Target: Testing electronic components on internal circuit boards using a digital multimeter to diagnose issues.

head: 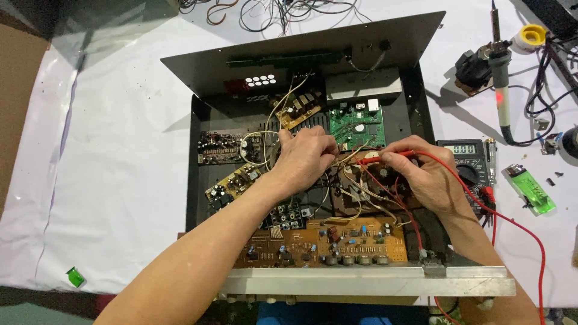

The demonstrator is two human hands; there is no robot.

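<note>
Already the black metal case (198,150) lies open at frame centre, lid off, boards bare. The right hand (421,174) pinches a red probe (385,157), tip down among the wires (355,186); the left hand (304,156) curls around something there, though I cannot tell what. The brown board (325,241) looks matte, studded with parts; a meter (466,159) waits at right on the white worktop (120,150).

Electronics repair bench, by all signs. Opened amplifier chassis (198,156) with bare circuit boards (325,241) laid on a white sheet (114,150), flanked by a soldering iron (501,90), solder spool (532,35) and digital multimeter (466,157) with red probe lead (512,222). Loose wires (271,9) heaped at far edge, green lighter (531,189) at right.
</note>
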